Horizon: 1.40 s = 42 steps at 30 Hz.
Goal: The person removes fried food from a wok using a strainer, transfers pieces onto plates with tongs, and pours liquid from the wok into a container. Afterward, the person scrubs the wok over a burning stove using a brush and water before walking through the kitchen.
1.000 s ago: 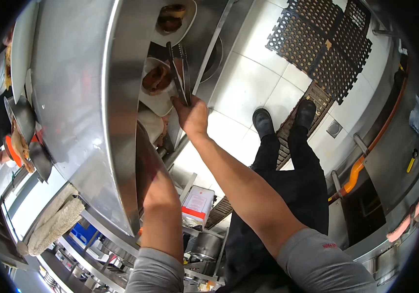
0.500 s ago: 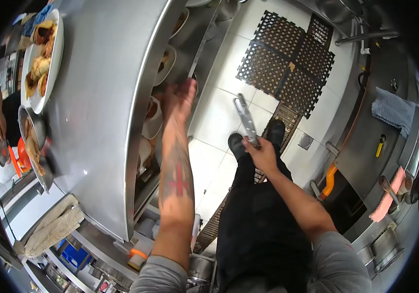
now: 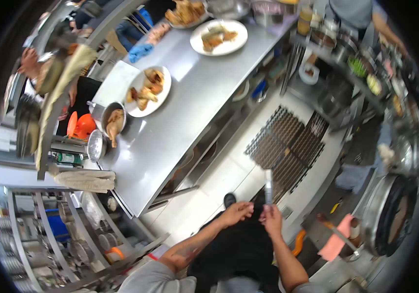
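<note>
Metal tongs (image 3: 268, 185) point away from the body, upright in the picture, their lower end gripped in my right hand (image 3: 271, 218). Just left of it, my left hand (image 3: 238, 214) is held in front of the dark apron with its fingers curled together; whether anything is in them is too small to tell. The two hands are close but apart. On the steel counter (image 3: 190, 105) ahead to the left lie a white oval plate of cooked meat (image 3: 149, 92), a second white plate (image 3: 218, 37) with food, and a metal pan holding a poultry leg (image 3: 114, 122).
Shelves run under the counter. A black rubber mat (image 3: 287, 146) lies on the white floor. On the right are a pink cloth (image 3: 337, 238), a grey cloth (image 3: 352, 177) and a large round pan (image 3: 390, 215). Other people stand at the far left and top right.
The view has swung up and round to show the countertop. My left hand has come out from the under-counter shelf to near the right one. The tongs passed from the shelf to before the body.
</note>
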Motion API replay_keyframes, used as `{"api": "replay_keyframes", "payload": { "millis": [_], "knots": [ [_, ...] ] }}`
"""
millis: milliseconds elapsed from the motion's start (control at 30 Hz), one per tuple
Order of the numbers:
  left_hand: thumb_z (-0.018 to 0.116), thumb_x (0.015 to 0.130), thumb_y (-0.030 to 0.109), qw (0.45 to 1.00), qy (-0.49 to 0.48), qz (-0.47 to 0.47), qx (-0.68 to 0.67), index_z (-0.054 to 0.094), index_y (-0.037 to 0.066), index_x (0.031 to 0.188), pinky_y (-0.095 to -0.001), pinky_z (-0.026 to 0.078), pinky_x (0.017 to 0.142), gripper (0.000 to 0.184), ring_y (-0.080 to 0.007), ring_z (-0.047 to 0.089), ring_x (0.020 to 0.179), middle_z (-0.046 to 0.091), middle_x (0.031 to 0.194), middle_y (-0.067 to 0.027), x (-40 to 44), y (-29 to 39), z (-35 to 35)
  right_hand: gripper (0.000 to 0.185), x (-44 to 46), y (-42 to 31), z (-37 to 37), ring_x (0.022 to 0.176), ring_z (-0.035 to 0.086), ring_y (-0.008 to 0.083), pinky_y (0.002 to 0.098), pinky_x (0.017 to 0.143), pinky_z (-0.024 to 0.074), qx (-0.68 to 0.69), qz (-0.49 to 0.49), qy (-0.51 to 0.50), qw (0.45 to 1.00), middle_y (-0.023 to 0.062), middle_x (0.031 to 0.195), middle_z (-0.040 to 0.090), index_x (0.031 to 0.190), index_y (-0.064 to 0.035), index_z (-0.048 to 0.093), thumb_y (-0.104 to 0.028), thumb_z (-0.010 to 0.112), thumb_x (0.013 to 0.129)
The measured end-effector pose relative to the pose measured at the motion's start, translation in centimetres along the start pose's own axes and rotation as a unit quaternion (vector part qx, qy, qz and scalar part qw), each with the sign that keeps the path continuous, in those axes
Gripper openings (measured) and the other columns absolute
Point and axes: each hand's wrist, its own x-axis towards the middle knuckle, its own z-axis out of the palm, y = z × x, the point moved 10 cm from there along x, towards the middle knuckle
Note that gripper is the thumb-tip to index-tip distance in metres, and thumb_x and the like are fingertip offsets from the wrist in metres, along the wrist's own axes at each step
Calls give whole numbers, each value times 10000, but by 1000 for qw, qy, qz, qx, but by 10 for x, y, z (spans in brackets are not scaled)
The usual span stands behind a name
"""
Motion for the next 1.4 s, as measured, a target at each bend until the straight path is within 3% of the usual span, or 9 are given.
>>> {"api": "replay_keyframes", "payload": {
  "millis": [233, 300, 467, 600, 800, 933, 967, 1200, 1400],
  "knots": [
    [543, 962, 316, 979, 103, 175, 23, 596, 39, 1139, -251, 465, 700, 333, -119, 606, 820, 658, 957, -45, -44, 124, -36, 290, -11, -162, 35, 510, 536, 87, 230, 469, 435, -31, -136, -81, 987, 28, 630, 582, 878, -24, 597, -294, 535, 964],
    [532, 964, 350, 977, 113, 181, 19, 599, 49, 1134, -243, 454, 695, 353, -106, 596, 798, 662, 947, -37, -52, 159, -51, 332, -1, -197, 37, 511, 535, 115, 285, 493, 415, -266, -242, -58, 931, 31, 591, 579, 871, -44, 638, -347, 525, 946],
    [502, 972, 380, 980, 79, 184, 14, 559, 46, 1207, -258, 465, 745, 412, -112, 603, 859, 648, 1027, -46, -20, 203, -72, 345, 32, -226, 48, 546, 543, 128, 315, 517, 414, -219, -182, -26, 958, 41, 592, 581, 861, -47, 640, -355, 510, 945],
    [438, 1003, 354, 970, -46, 190, -143, 486, 54, 1263, -287, 491, 757, 400, -139, 599, 844, 627, 1015, -85, 17, 254, -53, 386, 29, -271, 135, 649, 622, 152, 293, 590, 507, -272, -208, -172, 924, 86, 736, 621, 1257, -24, 487, -245, 547, 945],
    [414, 998, 413, 939, 109, 316, -79, 505, 47, 1118, -244, 395, 422, 396, -114, 512, 482, 582, 681, -37, 76, 431, -147, 505, 80, -349, 146, 763, 611, 119, 246, 655, 501, -153, -224, -134, 953, 71, 1022, 607, 1372, -8, 400, -152, 583, 923],
    [561, 919, 408, 787, 314, 482, 224, 596, 14, 952, -371, 461, 570, 397, -242, 598, 590, 606, 654, -121, 136, 627, -210, 408, 85, -344, 64, 717, 605, 111, 250, 640, 494, -237, -206, 14, 949, 66, 895, 650, 1262, 10, 521, -212, 585, 925],
    [586, 881, 361, 803, 298, 430, 286, 542, -5, 1165, -472, 466, 851, 465, -436, 576, 1019, 610, 1060, -278, 154, 675, -207, 396, 79, -333, 46, 709, 617, 121, 262, 640, 496, -234, -179, 49, 954, 72, 884, 657, 1243, 4, 538, -230, 582, 926],
    [661, 798, 281, 733, 378, 360, 436, 658, -9, 1025, -473, 506, 842, 368, -414, 642, 932, 670, 996, -220, 280, 878, -190, 327, 53, -188, -46, 678, 664, 162, 288, 598, 539, -296, -59, 171, 938, 107, 823, 665, 1179, -4, 591, -203, 586, 920],
    [643, 835, 365, 689, 486, 495, 210, 672, 33, 1003, -428, 483, 828, 373, -360, 621, 979, 650, 1030, -200, 216, 837, -211, 319, 59, -203, -23, 692, 656, 157, 283, 599, 531, -171, -15, 161, 972, 95, 842, 660, 1186, 5, 579, -186, 569, 930]
  ]
}}
